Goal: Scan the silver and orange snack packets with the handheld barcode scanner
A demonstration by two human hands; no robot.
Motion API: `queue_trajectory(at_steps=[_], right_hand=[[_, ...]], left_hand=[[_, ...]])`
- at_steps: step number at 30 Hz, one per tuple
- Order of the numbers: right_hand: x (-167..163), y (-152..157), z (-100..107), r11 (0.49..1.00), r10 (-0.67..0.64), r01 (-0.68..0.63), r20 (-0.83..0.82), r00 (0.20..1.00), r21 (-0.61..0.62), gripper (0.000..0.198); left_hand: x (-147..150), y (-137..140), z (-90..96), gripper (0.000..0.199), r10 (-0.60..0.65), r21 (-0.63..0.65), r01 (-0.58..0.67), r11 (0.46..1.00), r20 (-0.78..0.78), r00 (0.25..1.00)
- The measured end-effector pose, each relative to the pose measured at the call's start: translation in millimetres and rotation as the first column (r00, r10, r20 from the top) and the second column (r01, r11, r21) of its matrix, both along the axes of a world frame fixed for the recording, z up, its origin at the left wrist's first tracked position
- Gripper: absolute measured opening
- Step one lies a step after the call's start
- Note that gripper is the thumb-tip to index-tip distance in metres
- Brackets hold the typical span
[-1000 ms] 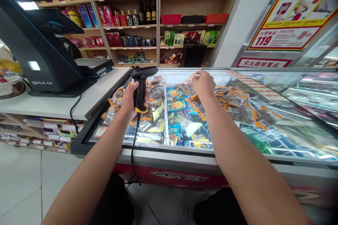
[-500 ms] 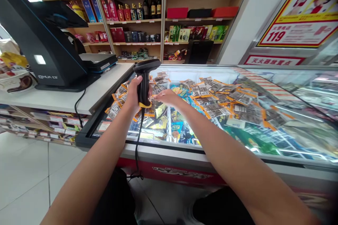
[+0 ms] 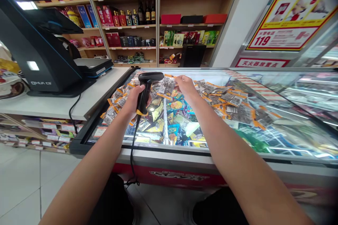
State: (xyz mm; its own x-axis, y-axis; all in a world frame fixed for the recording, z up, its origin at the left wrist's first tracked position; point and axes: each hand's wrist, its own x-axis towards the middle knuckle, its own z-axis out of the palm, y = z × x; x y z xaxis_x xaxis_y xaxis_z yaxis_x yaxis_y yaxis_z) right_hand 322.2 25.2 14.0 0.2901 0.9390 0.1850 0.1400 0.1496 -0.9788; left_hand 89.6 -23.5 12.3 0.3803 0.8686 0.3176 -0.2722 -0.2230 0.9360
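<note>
My left hand (image 3: 134, 101) is wrapped round the grip of a black handheld barcode scanner (image 3: 144, 93) with a yellow lower edge. Its cord hangs down in front of the freezer. With closed fingers, my right hand (image 3: 185, 86) pinches the edge of a small clear packet with orange ends (image 3: 167, 85), just right of the scanner head. The contents look dark and the label pale. More such packets (image 3: 229, 98) lie heaped on the glass to the right, and another group (image 3: 115, 104) lies left of the scanner.
Beneath the glass top, the chest freezer (image 3: 169, 151) holds colourful bagged goods. To the left stands a white counter (image 3: 79, 107) with a black checkout terminal (image 3: 44, 49). Shelves (image 3: 132, 26) of boxes and bottles line the back.
My right hand has moved right and up from beside the scanner grip, and a packet now shows in its fingers. My left hand still grips the scanner, which tilts a little more.
</note>
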Motion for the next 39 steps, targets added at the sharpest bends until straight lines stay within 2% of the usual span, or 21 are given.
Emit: queue_trajectory(at_steps=[5,10,13,14,16,19,21,22,23,24,25,26,27,28,29,30,32,34,37,39], right_hand=[[5,6,-8,1.000,0.007,-0.007,0.059,0.998,0.002,0.011],[1,-1,1,1.000,-0.003,0.001,0.089,0.996,0.017,0.011],[10,-5,9,0.989,-0.146,0.136,0.238,0.960,0.061,0.008],[18,-6,11,0.975,-0.223,0.202,0.321,0.920,0.097,0.006],[37,-7,13,0.932,-0.360,0.325,0.493,0.792,0.160,0.009],[64,-9,12,0.846,-0.463,0.507,0.697,0.547,0.164,0.021],[67,-12,12,0.789,-0.513,0.572,0.752,0.413,0.224,0.032],[61,-14,12,0.793,-0.526,0.549,0.753,0.396,0.265,0.036],[50,-16,13,0.825,-0.512,0.487,0.745,0.428,0.287,0.036],[35,-19,13,0.879,-0.454,0.383,0.741,0.494,0.283,0.033],[17,-23,14,0.946,-0.322,0.242,0.738,0.593,0.217,0.026],[-3,-27,13,0.992,-0.129,0.085,0.727,0.674,0.098,0.022],[-23,-32,12,0.995,0.095,-0.082,0.708,0.700,-0.053,0.027],[-43,-37,10,0.953,0.300,-0.250,0.676,0.673,-0.173,0.033],[-59,-41,7,0.892,0.447,-0.373,0.628,0.637,-0.256,0.033],[-73,-44,3,0.838,0.539,-0.448,0.600,0.591,-0.312,0.027],[-90,-48,-7,0.785,0.605,-0.524,0.589,0.536,-0.330,0.018],[-96,-48,-14,0.783,0.606,-0.532,0.583,0.541,-0.321,0.018],[-92,-47,-13,0.796,0.604,-0.485,0.525,0.600,-0.362,0.021],[-86,-48,-7,0.796,0.600,-0.451,0.430,0.675,-0.404,0.019]], left_hand=[[-1,-1,-3.4,0.043,-0.032,0.001,0.032,0.999,-0.084,0.996],[0,-3,-3.6,0.043,-0.019,-0.001,0.019,1.000,-0.101,0.995],[3,-5,-0.1,0.043,0.002,0.001,-0.001,1.000,-0.060,0.998],[3,-5,1.0,0.042,0.012,0.004,-0.012,1.000,-0.034,0.999],[3,-5,2.3,0.043,0.035,0.014,-0.035,0.999,0.020,0.999],[3,-3,2.8,0.043,0.081,0.030,-0.084,0.996,0.079,0.994],[2,-2,3.1,0.043,0.120,0.030,-0.124,0.992,0.125,0.985],[2,-2,3.5,0.043,0.138,0.027,-0.144,0.989,0.149,0.979],[1,-2,3.9,0.042,0.153,0.023,-0.159,0.987,0.173,0.973],[1,-2,4.4,0.043,0.164,0.016,-0.171,0.985,0.196,0.967],[1,-2,5.0,0.043,0.174,0.007,-0.180,0.984,0.215,0.961],[1,-3,5.5,0.045,0.186,-0.005,-0.190,0.982,0.229,0.956],[1,-3,6.1,0.046,0.197,-0.017,-0.199,0.980,0.237,0.951],[1,-3,6.5,0.047,0.209,-0.027,-0.209,0.978,0.238,0.948],[0,-3,6.9,0.048,0.221,-0.033,-0.220,0.975,0.232,0.947],[0,-3,7.1,0.048,0.233,-0.033,-0.231,0.972,0.220,0.947],[0,-3,7.2,0.048,0.247,-0.023,-0.248,0.969,0.195,0.949],[-1,-2,6.9,0.048,0.248,-0.016,-0.249,0.968,0.187,0.951],[0,-1,6.8,0.049,0.222,-0.020,-0.222,0.975,0.200,0.954],[1,-2,7.4,0.049,0.206,-0.017,-0.207,0.978,0.199,0.958]])
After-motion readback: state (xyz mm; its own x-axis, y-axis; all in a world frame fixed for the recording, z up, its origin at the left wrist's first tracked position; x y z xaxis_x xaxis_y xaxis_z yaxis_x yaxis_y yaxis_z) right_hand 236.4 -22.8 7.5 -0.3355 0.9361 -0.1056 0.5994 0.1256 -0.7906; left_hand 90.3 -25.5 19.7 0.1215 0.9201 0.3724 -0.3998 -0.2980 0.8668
